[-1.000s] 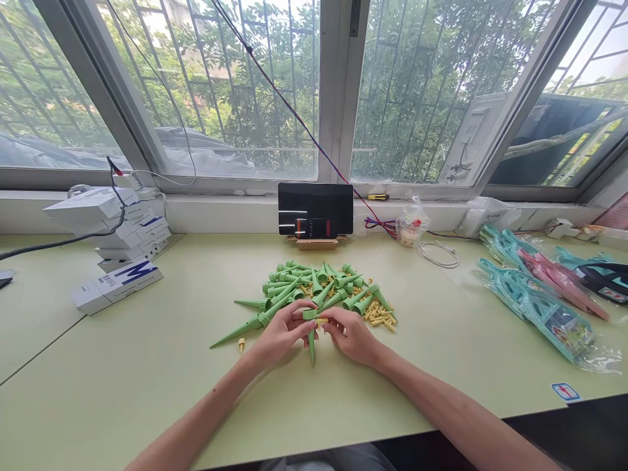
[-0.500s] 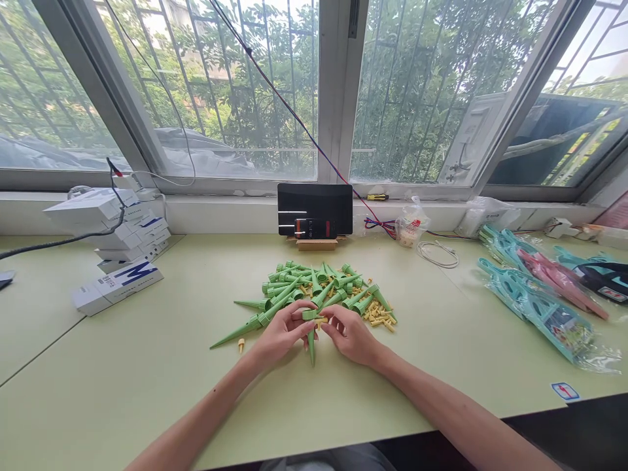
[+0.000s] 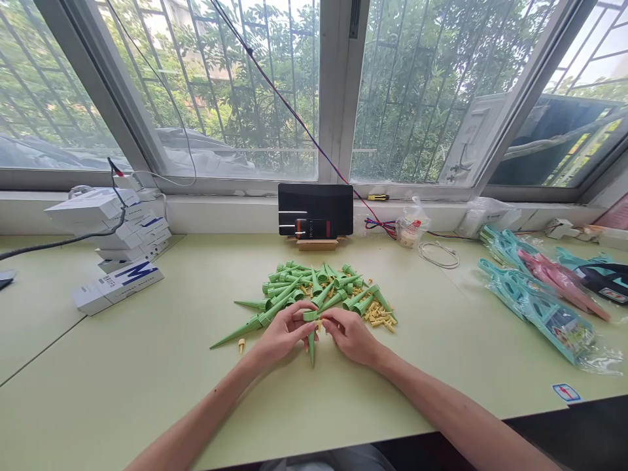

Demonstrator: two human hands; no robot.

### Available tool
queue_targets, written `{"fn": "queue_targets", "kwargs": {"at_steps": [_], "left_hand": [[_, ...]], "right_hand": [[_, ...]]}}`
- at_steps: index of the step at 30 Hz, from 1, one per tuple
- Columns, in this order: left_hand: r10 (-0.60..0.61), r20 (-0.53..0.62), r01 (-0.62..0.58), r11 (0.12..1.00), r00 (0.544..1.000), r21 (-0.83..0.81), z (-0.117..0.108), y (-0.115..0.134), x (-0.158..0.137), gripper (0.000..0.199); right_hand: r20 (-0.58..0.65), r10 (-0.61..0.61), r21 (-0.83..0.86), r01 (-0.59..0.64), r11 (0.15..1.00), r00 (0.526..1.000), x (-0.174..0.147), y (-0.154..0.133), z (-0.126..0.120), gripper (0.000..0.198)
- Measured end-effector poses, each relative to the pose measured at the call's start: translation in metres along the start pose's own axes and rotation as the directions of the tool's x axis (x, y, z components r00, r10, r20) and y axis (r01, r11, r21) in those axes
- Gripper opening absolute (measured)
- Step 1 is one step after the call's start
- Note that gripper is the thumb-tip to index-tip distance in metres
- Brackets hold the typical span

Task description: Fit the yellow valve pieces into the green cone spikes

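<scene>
My left hand (image 3: 287, 333) is closed around a green plastic plant watering spike (image 3: 311, 347), its round cap up and its tip pointing down towards me. Close on its right, my right hand (image 3: 350, 333) pinches a small yellow plastic fitting (image 3: 320, 324) beside the spike's cap. Fingers partly cover both pieces, and whether they touch is unclear. Just beyond my hands lies a pile of green spikes (image 3: 316, 281), some with caps. Loose yellow fittings (image 3: 381, 317) are heaped at its right edge. A single yellow fitting (image 3: 241, 345) stands left of my left hand.
A dark tablet (image 3: 315, 199) with a phone (image 3: 321, 229) before it leans at the back on a cardboard stand (image 3: 316, 245). White boxes (image 3: 118, 288) are stacked at left. Bagged teal hangers (image 3: 534, 307) lie at right, near a coiled white cable (image 3: 438, 255).
The yellow fitting at my right fingertips has turned from lying sideways to pointing more downward. My hands and the green spike stay almost in place.
</scene>
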State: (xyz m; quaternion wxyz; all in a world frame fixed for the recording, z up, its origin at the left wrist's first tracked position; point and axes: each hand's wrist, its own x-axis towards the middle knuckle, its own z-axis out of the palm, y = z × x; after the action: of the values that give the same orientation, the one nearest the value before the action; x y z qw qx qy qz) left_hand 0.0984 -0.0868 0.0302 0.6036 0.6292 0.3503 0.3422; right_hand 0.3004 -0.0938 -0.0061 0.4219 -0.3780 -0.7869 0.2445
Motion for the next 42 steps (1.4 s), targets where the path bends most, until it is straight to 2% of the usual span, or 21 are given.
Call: {"fn": "queue_targets", "kwargs": {"at_steps": [6,17,29,36,42], "left_hand": [[0.003,-0.005,-0.003,1.000,1.000,0.008,-0.0014,-0.0016,-0.0001,0.044],[-0.012,-0.004,0.012,0.999,1.000,0.032,-0.0004,0.0000,-0.0005,0.043],[0.027,0.003,-0.027,1.000,1.000,0.009,-0.0016,-0.0002,-0.0009,0.041],[0.023,0.005,-0.023,1.000,1.000,0.019,-0.0012,-0.0023,-0.0003,0.038],[0.026,0.010,-0.026,1.000,1.000,0.010,-0.0023,-0.0041,-0.0003,0.037]], "right_hand": [[0.007,0.035,0.066,-0.036,0.997,0.999,-0.0030,0.0024,0.0018,0.016],[0.005,-0.006,-0.001,0.006,1.000,1.000,-0.0001,0.0007,-0.0004,0.023],[-0.014,0.030,0.073,-0.029,0.997,0.999,-0.0017,0.0012,0.0002,0.014],[-0.019,0.015,0.054,-0.014,0.998,1.000,0.0000,0.0003,0.0002,0.020],[-0.024,0.049,0.090,-0.046,0.995,0.999,-0.0020,0.0032,0.0014,0.018]]}}
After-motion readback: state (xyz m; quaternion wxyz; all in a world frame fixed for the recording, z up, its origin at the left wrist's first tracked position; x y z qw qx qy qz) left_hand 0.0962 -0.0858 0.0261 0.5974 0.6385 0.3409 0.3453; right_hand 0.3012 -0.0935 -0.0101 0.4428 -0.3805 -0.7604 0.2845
